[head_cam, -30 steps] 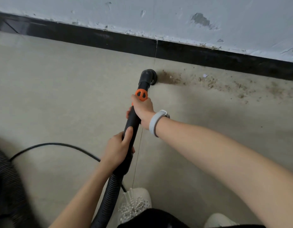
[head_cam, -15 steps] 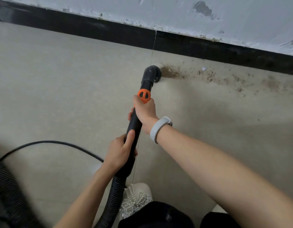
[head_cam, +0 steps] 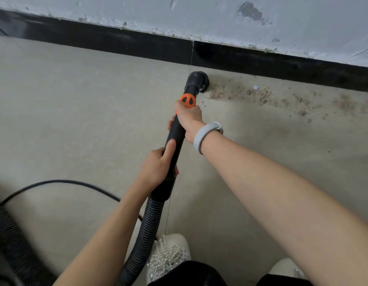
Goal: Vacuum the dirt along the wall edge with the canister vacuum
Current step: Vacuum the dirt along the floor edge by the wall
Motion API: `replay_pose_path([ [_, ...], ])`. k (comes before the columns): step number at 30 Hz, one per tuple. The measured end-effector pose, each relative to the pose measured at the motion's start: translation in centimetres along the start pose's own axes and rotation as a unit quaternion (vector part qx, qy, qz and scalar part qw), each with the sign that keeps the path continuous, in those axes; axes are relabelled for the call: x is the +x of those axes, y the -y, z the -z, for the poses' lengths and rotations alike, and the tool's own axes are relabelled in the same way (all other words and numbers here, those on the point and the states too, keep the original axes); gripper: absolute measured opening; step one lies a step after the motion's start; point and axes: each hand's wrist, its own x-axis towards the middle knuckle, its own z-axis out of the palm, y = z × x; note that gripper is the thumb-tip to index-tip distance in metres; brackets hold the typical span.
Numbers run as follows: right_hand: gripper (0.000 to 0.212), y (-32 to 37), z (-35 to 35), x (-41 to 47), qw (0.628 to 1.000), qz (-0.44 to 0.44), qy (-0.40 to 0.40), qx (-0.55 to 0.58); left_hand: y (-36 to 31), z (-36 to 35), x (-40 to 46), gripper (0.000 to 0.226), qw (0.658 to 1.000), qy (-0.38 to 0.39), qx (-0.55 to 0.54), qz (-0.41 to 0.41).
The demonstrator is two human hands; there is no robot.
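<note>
Now, wand: black vacuum wand gripped by both hands, tilted up toward the wall.
Right hand: right hand wraps the upper wand just below the orange collar, fingers fully curled round it; grey wristband on the wrist.
Left hand: left hand grips the lower wand above the ribbed hose, thumb laid along the tube.
Nozzle: round brush head past the right fingers, on the floor, now nearer the black skirting than 0.5 s ago.
Dirt: brown dirt strewn right of the nozzle along the skirting, its near end touching the brush.
Change: grips unchanged; dirt patch beside the brush looks thinner.
Other: black cable left of the left hand; white beaded shoe below.
</note>
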Motion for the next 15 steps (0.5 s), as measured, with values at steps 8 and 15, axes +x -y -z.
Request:
replay_pose_path([
  [8,0.013,-2.2,0.2,-1.7,1.000,-0.010,0.024,0.007,1.4,-0.3,-2.9,0.057,1.000,-0.022,0.004,0.010],
  [15,0.020,-4.6,0.5,-3.0,1.000,-0.005,-0.010,0.029,2.3,-0.2,-4.9,0.059,1.000,0.010,0.008,0.017],
])
